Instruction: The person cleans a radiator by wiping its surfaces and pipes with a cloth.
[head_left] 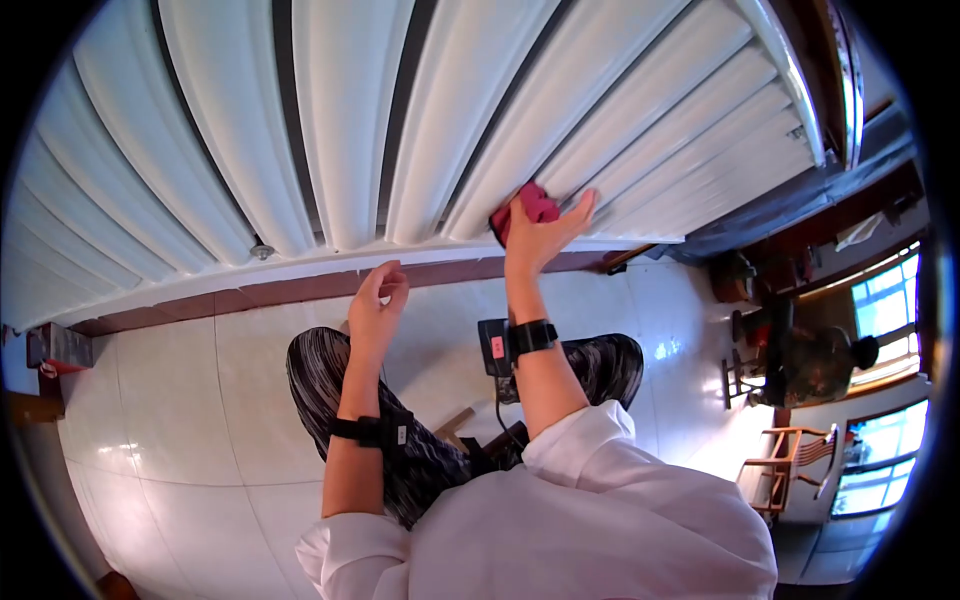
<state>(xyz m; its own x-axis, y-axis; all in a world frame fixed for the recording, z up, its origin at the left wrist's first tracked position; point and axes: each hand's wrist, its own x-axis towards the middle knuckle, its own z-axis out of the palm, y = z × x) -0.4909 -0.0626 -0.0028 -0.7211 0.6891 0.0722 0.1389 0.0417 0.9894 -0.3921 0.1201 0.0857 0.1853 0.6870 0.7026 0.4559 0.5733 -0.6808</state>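
My right hand presses a dark red cloth against the lower end of the slats of a white radiator. The thumb and fingers of that hand are around the cloth, with part of it bunched above them. My left hand hovers in front of the radiator's bottom rail, loosely curled, with a gap between thumb and fingers. Nothing shows in it. Each forearm wears a black strap, and a small black box sits at the right wrist.
Glossy pale floor tiles lie under my bent knees. A small box stands at the far left by the wall. On the right are a wooden chair, a seated person and bright windows.
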